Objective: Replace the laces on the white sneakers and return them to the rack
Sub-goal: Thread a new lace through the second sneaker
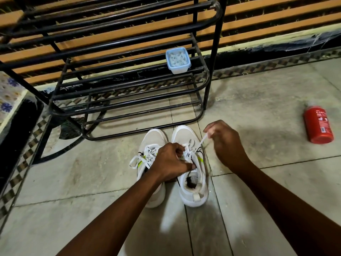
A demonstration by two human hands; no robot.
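Note:
Two white sneakers stand side by side on the tiled floor, toes toward the rack. The left sneaker (154, 141) has a white lace threaded and looped loosely at its side. My left hand (170, 161) grips the tongue and lacing area of the right sneaker (191, 182). My right hand (224, 139) is raised to the right of that shoe and pinches the end of its white lace (202, 140), pulled taut up from the eyelets. The black metal shoe rack (129, 100) stands just behind the shoes.
A small blue-rimmed plastic tub (178, 60) holding white pieces sits on a middle shelf of the rack. A red bottle (318, 124) lies on the floor at the right. A patterned step edge runs along the left; a slatted wall stands behind the rack.

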